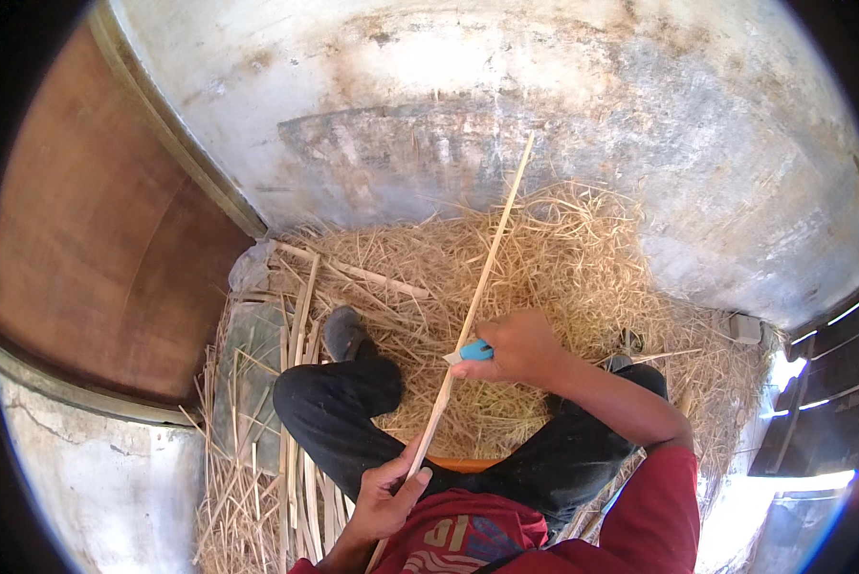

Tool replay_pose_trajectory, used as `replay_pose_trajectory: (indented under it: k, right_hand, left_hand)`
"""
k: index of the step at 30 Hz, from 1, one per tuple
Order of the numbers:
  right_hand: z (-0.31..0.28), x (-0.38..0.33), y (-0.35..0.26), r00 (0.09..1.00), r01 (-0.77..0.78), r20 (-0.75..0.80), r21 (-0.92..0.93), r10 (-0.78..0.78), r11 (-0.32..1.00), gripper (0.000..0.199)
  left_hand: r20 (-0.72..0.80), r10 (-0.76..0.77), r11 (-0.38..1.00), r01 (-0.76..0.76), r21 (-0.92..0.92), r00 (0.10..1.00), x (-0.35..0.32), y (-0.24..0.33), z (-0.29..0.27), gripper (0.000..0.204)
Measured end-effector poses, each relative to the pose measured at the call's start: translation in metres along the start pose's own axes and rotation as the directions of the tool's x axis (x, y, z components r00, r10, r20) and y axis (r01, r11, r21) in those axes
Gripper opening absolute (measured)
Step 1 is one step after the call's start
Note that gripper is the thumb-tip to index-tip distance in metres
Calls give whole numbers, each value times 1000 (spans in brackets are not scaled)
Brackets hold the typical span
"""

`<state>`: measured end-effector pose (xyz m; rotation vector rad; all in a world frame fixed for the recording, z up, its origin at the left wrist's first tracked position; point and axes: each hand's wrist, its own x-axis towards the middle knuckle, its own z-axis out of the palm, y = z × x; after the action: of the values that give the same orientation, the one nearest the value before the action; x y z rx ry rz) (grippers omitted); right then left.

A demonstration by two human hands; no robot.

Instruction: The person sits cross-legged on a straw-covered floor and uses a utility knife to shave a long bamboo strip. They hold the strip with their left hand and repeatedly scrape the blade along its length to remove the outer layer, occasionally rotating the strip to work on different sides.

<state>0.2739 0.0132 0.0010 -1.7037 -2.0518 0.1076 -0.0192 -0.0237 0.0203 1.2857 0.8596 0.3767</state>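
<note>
A long, pale strip that looks like split bamboo slants from my lap up toward the far wall. Near its lower end my left hand is closed around it, with the thumb along the top. My right hand grips a knife with a blue handle. The short blade rests against the strip about midway along it. Part of the knife handle is hidden inside my right fist.
Straw-like shavings cover the floor between my bent legs and the stained wall. Several loose strips lie at my left, by a grey slab. A brown wooden panel stands at far left. A small grey block sits right.
</note>
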Motion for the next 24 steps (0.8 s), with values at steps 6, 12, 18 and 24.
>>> replay_pose_trajectory:
  k: [6, 12, 18, 24]
  right_hand:
    - [-4, 25, 34, 988, -146, -48, -45, 144, 988, 75]
    - [6, 18, 24, 992, -122, -46, -202, 115, 972, 73]
    - [-8, 26, 64, 979, -69, -204, -206, 26, 976, 71]
    - [-21, 40, 121, 863, -490, -237, -175, 446, 854, 73]
  left_hand:
    - [-60, 34, 991, -26, 128, 998, -2, 6, 1, 48]
    - [-62, 48, 985, -37, 166, 997, -5, 2, 0, 48]
    - [-23, 132, 974, -125, 188, 991, -3, 2, 1, 49]
    - [24, 89, 966, -92, 242, 996, -20, -1, 1, 49]
